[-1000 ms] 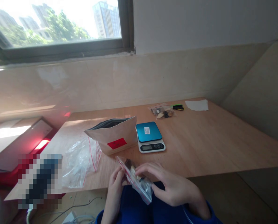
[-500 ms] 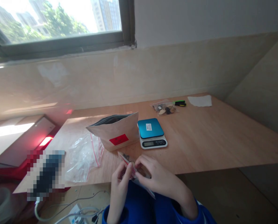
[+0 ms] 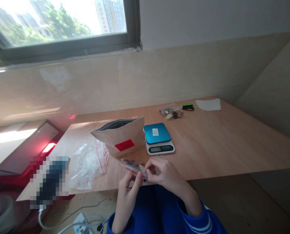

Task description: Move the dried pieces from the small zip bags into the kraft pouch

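At the table's front edge I hold a small clear zip bag [image 3: 132, 165] with a red seal strip and brown dried pieces inside. My left hand [image 3: 130, 187] pinches the bag near its strip, thumb on top. The fingers of my right hand [image 3: 160, 170] are closed on the bag's right end, partly hiding it. Just beyond stands a kraft paper pouch [image 3: 110, 139] with a red label, its top gaping. Beside the pouch on the right sits a kitchen scale [image 3: 158, 135] with a blue plate, nothing on it.
Clear plastic zip bags [image 3: 83, 165] lie flat on the left, near a pixelated dark object [image 3: 49, 182] with a cable. Further back are a filled zip bag [image 3: 171, 112], a black and green cutter [image 3: 188, 107] and white paper [image 3: 208, 104]. Below are cables and a power strip [image 3: 81, 224].
The zip bag in my hands has turned from hanging down over my lap to lying more level, showing its contents. My right hand has shifted slightly right and up.
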`<state>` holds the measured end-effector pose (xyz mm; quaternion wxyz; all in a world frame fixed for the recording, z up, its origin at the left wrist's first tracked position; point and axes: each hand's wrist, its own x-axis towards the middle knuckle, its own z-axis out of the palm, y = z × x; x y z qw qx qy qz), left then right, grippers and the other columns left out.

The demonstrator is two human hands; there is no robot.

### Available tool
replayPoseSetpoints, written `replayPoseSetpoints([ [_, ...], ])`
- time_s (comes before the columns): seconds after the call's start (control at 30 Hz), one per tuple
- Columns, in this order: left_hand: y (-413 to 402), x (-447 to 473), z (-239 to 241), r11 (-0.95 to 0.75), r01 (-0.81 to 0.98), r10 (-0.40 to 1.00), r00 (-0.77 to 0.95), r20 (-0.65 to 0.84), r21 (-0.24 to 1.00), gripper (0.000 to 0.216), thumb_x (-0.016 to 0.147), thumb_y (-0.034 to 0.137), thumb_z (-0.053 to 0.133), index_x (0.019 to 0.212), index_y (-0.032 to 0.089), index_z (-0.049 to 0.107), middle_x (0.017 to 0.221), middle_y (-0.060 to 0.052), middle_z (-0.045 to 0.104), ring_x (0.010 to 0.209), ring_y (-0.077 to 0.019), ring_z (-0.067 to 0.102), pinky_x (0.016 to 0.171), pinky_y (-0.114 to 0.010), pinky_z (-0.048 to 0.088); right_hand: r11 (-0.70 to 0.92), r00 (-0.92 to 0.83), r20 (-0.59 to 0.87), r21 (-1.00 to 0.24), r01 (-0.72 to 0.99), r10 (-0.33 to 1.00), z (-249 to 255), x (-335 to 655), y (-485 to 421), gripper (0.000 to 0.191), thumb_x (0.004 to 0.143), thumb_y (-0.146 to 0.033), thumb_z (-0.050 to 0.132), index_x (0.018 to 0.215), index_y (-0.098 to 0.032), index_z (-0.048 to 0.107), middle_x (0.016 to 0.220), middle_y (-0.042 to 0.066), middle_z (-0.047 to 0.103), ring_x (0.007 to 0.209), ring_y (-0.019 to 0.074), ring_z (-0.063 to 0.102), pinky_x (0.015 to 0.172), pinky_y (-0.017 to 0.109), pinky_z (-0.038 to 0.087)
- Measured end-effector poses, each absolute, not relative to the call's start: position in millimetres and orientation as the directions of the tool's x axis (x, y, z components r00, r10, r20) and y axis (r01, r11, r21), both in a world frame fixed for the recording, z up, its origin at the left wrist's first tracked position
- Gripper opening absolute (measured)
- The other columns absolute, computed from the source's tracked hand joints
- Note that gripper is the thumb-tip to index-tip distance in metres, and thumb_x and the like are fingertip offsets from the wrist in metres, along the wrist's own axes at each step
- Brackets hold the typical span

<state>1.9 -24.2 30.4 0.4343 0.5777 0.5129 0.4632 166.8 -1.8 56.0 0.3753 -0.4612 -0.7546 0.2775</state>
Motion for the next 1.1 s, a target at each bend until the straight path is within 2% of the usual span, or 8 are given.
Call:
replayPoseSetpoints([
  [0.2, -24.7, -1.7, 29.6, -0.203, 0.345, 0.979, 0.074, 0.189, 0.916, 0.034, 0.084, 0.040, 0.059, 0.060, 0.016, 0.061, 0.056, -0.002, 0.060, 0.054, -0.0123, 0.055, 0.047, -0.019, 0.041, 0.493, -0.221, 0.445, -0.719, 0.490, 0.868, 38.2, 163.1, 2.5, 0.019, 0.063, -0.001, 0.053, 0.068, -0.019, 0.050, 0.065, -0.004, 0.055, 0.065, 0.0122, 0.051, 0.066, 0.024, 0.036],
  [0.37, -26.0, -5.2, 24.1, -0.210, 0.392, 0.975, 0.018, 0.221, 0.896, 0.034, 0.079, 0.043, 0.062, 0.058, 0.016, 0.063, 0.055, -0.003, 0.061, 0.053, -0.0138, 0.056, 0.046, -0.020, 0.042, 0.474, -0.217, 0.422, -0.757, 0.449, 0.880, 32.8, 160.2, 4.3, 0.020, 0.062, -0.001, 0.053, 0.067, -0.020, 0.047, 0.064, -0.005, 0.050, 0.061, 0.0109, 0.048, 0.061, 0.022, 0.035],
  [0.47, -26.5, -3.2, 26.4, -0.173, 0.345, 0.982, -0.014, 0.189, 0.923, 0.041, 0.079, 0.048, 0.062, 0.054, 0.016, 0.057, 0.050, -0.001, 0.055, 0.048, -0.0117, 0.051, 0.042, -0.019, 0.038, 0.401, -0.301, 0.295, -0.824, 0.400, 0.907, 43.8, 159.4, 0.0, 0.018, 0.069, -0.003, 0.053, 0.072, -0.019, 0.049, 0.065, -0.005, 0.049, 0.062, 0.0107, 0.049, 0.059, 0.021, 0.036],
  [0.57, -25.2, 1.2, 32.1, -0.117, 0.205, 0.991, -0.043, 0.128, 0.972, 0.039, 0.082, 0.051, 0.058, 0.065, 0.017, 0.060, 0.057, -0.001, 0.058, 0.052, -0.0121, 0.053, 0.047, -0.020, 0.044, 0.332, -0.371, 0.193, -0.872, 0.360, 0.908, 57.7, 155.9, -6.2, 0.008, 0.085, -0.012, 0.052, 0.085, -0.019, 0.055, 0.075, -0.003, 0.055, 0.070, 0.0117, 0.054, 0.064, 0.022, 0.040],
  [0.67, -23.4, 2.4, 34.4, -0.099, 0.097, 0.989, -0.096, 0.108, 0.990, 0.037, 0.083, 0.053, 0.057, 0.074, 0.018, 0.062, 0.063, -0.001, 0.061, 0.058, -0.0137, 0.057, 0.053, -0.022, 0.049, 0.306, -0.400, 0.161, -0.892, 0.332, 0.903, 63.1, 151.2, -8.5, 0.005, 0.092, -0.023, 0.054, 0.093, -0.020, 0.058, 0.079, -0.002, 0.059, 0.074, 0.0130, 0.056, 0.068, 0.023, 0.043],
  [0.77, -24.2, -0.6, 31.0, -0.108, 0.116, 0.991, -0.063, 0.116, 0.987, 0.037, 0.083, 0.051, 0.058, 0.069, 0.017, 0.061, 0.060, -0.001, 0.059, 0.056, -0.0134, 0.055, 0.052, -0.022, 0.047, 0.341, -0.387, 0.209, -0.886, 0.314, 0.898, 59.4, 153.3, -6.2, 0.007, 0.091, -0.018, 0.055, 0.084, -0.020, 0.057, 0.079, -0.001, 0.061, 0.076, 0.0139, 0.058, 0.069, 0.024, 0.043],
  [0.93, -31.4, 0.4, 19.2, -0.128, 0.249, 0.992, 0.043, 0.121, 0.960, 0.036, 0.083, 0.046, 0.060, 0.060, 0.018, 0.059, 0.056, -0.003, 0.057, 0.054, -0.0138, 0.054, 0.047, -0.021, 0.043, 0.467, -0.358, 0.346, -0.814, 0.346, 0.867, 53.8, 170.9, -3.1, 0.016, 0.083, -0.006, 0.057, 0.073, -0.020, 0.057, 0.074, -0.001, 0.061, 0.072, 0.0145, 0.056, 0.070, 0.026, 0.041],
  [1.1, -32.2, 5.6, 13.6, -0.148, 0.274, 0.988, 0.076, 0.132, 0.950, 0.024, 0.082, 0.039, 0.062, 0.072, 0.018, 0.067, 0.065, -0.004, 0.062, 0.059, -0.0149, 0.056, 0.046, -0.020, 0.042, 0.522, -0.339, 0.412, -0.770, 0.366, 0.846, 55.2, 172.9, -3.6, 0.019, 0.082, -0.004, 0.055, 0.072, -0.020, 0.057, 0.071, 0.000, 0.063, 0.070, 0.0152, 0.055, 0.070, 0.028, 0.041],
])
